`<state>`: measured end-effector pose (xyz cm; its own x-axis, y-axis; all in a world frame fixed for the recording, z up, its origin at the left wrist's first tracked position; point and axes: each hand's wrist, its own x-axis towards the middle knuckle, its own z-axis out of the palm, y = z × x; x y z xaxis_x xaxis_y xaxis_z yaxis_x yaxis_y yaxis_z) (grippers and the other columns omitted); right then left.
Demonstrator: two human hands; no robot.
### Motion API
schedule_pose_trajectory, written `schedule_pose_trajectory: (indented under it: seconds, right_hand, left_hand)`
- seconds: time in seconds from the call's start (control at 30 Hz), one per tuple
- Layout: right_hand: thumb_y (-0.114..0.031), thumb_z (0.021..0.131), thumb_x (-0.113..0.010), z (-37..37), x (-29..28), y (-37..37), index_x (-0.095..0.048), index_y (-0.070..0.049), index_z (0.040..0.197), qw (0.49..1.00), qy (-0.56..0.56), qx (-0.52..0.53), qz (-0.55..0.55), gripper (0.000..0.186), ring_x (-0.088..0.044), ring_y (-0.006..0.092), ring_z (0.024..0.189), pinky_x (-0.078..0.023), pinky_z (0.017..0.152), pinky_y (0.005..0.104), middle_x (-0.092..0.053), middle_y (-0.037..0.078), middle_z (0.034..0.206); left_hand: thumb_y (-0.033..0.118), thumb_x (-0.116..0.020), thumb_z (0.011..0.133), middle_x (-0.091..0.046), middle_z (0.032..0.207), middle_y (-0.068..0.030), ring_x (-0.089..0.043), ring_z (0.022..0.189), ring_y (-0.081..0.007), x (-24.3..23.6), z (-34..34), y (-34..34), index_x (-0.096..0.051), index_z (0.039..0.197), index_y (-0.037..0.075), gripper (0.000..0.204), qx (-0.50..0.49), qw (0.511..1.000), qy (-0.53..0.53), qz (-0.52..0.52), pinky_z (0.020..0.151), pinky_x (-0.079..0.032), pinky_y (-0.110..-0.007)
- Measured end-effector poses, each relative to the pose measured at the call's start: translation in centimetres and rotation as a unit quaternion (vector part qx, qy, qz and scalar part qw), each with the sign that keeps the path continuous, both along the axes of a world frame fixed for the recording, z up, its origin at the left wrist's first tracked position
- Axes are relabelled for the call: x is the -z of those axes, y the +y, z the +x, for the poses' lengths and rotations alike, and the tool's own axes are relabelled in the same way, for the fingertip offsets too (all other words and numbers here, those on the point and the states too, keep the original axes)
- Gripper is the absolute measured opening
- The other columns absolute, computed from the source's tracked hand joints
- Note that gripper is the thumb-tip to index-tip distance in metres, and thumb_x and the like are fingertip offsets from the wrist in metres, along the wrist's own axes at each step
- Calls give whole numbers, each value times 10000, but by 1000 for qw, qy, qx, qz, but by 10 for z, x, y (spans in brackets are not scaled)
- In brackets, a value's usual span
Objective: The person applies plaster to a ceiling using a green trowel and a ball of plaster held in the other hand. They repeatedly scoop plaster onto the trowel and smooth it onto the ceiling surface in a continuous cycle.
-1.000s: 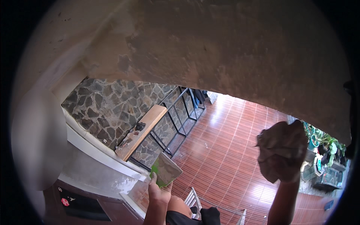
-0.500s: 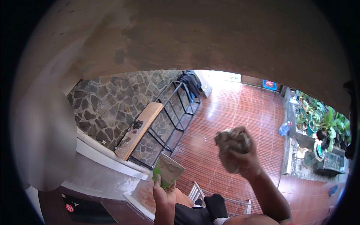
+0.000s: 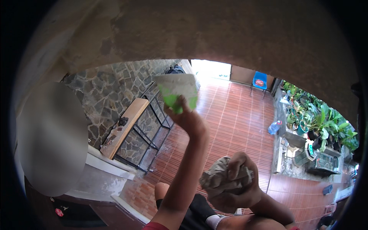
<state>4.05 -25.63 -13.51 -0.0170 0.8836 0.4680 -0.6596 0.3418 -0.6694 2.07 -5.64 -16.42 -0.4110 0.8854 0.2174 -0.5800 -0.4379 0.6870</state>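
My left hand (image 3: 188, 115) is raised in the middle of the view, just under the plastered overhang (image 3: 199, 38). It grips a green putty scraper (image 3: 178, 90), whose wide flat blade is coated with grey-white paste. The thumb lies against the green part. Lower and to the right, my right hand (image 3: 245, 188) is closed around a crumpled grey-white bundle (image 3: 224, 176), its fingers wrapped over the top. The bundle looks like a bag smeared with paste; what is inside is hidden. Scraper and bundle are apart.
A wooden plank (image 3: 124, 128) lies on a black metal frame (image 3: 155, 113) by the stone wall (image 3: 103, 99), with a dark lump (image 3: 123, 121) on it. A pale rounded shape (image 3: 53, 142) fills the left. Potted plants (image 3: 322, 119) and a blue chair (image 3: 259, 81) stand right, above the tiled floor (image 3: 230, 115).
My left hand has lifted the scraper from low down up towards the overhang. My right hand has come down and nearer with the bundle. The view has shifted somewhat.
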Motion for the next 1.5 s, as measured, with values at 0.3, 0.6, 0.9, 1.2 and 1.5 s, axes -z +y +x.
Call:
schedule_pose_trajectory:
  seconds: [0.3, 0.6, 0.9, 1.2, 1.5]
  right_hand:
    - [42, 722, -741, 25, 2, -5, -384, -85, 1024, 991, 11, 134, -18, 484, -627, 224, 912, -532, 710, 321, -591, 202, 1011]
    - [39, 695, -733, 34, 8, -5, -378, -84, 997, 989, -51, 139, 25, 482, -635, 259, 868, -548, 664, 345, -586, 199, 940]
    - [63, 696, -722, 22, 7, -13, -392, -114, 980, 991, -11, 123, -51, 470, -671, 295, 858, -584, 644, 349, -606, 178, 935]
    - [101, 690, -705, 7, 7, 3, -460, -108, 1045, 993, 43, 60, -87, 480, -635, 302, 1017, -547, 805, 415, -630, 123, 984]
    - [149, 698, -668, 5, 6, 9, -463, -97, 1047, 992, 38, 68, -95, 473, -617, 316, 1034, -555, 767, 394, -627, 121, 1001]
  left_hand:
    - [154, -551, 966, -488, 1236, -220, -527, 1115, -289, -36, 81, -47, -370, 1313, -56, 445, 31, 999, 25, -18, 964, -442, -398]
    - [170, -589, 949, -540, 1063, -144, -545, 959, -210, -19, 96, -113, -488, 1164, -23, 307, 28, 985, 168, 10, 834, -464, -349]
    - [251, -675, 899, -587, 1142, -187, -573, 1070, -245, 8, -37, -60, -500, 1237, -61, 492, -8, 997, 23, -67, 933, -467, -385]
    - [137, -593, 915, -582, 1246, -238, -612, 1089, -287, -140, -155, 114, -522, 1279, -70, 425, -275, 908, 235, 210, 927, -484, -385]
    - [99, -555, 924, -709, 918, -207, -711, 795, -322, -228, -105, 180, -617, 1221, -7, 322, -350, 783, 429, 282, 697, -560, -389]
